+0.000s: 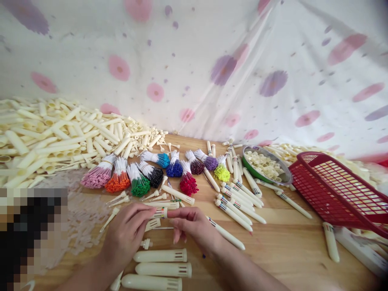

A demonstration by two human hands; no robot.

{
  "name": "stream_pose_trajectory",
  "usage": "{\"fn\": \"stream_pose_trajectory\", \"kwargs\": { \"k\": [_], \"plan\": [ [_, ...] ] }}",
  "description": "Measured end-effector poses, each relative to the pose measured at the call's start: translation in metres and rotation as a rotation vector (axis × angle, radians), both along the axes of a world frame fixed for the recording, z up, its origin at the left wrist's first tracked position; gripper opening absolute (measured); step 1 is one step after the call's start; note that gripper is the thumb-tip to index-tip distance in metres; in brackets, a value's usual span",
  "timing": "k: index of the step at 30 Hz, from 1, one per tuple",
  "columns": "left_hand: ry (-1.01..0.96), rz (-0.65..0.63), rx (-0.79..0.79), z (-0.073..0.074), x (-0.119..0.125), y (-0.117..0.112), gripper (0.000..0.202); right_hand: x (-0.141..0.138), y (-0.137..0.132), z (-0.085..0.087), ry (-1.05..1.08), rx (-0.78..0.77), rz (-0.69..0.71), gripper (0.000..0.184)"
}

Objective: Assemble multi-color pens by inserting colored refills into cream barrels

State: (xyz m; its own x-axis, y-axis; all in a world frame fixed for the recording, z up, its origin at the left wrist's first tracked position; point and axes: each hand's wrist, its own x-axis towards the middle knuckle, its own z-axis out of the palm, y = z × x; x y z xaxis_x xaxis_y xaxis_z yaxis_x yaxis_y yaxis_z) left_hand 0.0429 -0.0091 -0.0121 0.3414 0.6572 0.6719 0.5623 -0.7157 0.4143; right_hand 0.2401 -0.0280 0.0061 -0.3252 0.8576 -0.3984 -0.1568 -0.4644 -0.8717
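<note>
In my left hand (pixel 125 226) is a cream multicolour pen (pixel 160 213), its slotted end with small coloured sliders pointing right. The rest of that pen is hidden by my fingers. My right hand (pixel 194 226) has its index finger and thumb closed at the slotted end. Below lie several cream pen barrels (pixel 162 269) with slots. A slotted collar (pixel 153 224) and a small stepped plug (pixel 146 243) are beside my left hand. Behind my hands, bundles of refills with coloured tips fan out, among them a green bundle (pixel 139 182) and a red bundle (pixel 188 182).
A heap of cream barrels (pixel 54 137) covers the back left. Assembled pens (pixel 236 212) lie right of my hands. Further right are a green-sided metal bowl (pixel 257 174) of small parts and a tilted red basket (pixel 342 194). Clear small pieces (pixel 81 218) spread at left.
</note>
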Motion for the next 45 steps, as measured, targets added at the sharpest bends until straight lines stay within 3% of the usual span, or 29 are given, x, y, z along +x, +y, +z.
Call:
{"fn": "stream_pose_trajectory", "kwargs": {
  "k": [4,9,15,21,24,28,37,42,45],
  "plan": [
    [-0.083,-0.004,-0.167,-0.006,-0.004,0.004,0.015,0.004,0.004,0.004,-0.035,0.031,-0.033,0.051],
    [-0.373,0.008,-0.504,-0.017,-0.008,0.009,0.009,0.023,0.013,0.017,-0.095,0.175,-0.163,0.042],
    [-0.603,0.007,-0.693,-0.016,-0.013,0.015,0.022,0.031,0.014,0.015,-0.451,0.464,-0.212,0.047],
    [-0.603,-0.198,-0.664,-0.014,-0.019,0.016,0.015,0.034,0.012,0.007,-0.864,0.64,0.003,0.038],
    [-0.597,-0.261,-0.63,-0.014,-0.02,0.016,0.013,0.035,0.013,0.004,-1.055,0.747,0.029,0.033],
    [-0.597,-0.318,-0.598,-0.014,-0.02,0.014,0.014,0.037,0.015,-0.001,-1.183,0.774,0.036,0.041],
    [-0.574,-0.29,-0.555,-0.015,-0.017,0.016,0.016,0.038,0.019,0.003,-1.323,0.732,0.104,0.02],
    [-0.49,-0.17,-0.444,-0.015,-0.022,0.017,0.014,0.039,0.019,0.007,-1.48,0.723,0.197,0.035],
    [-0.431,-0.131,-0.405,-0.015,-0.023,0.017,0.014,0.039,0.019,0.009,-1.535,0.707,0.235,0.033]
  ]
}}
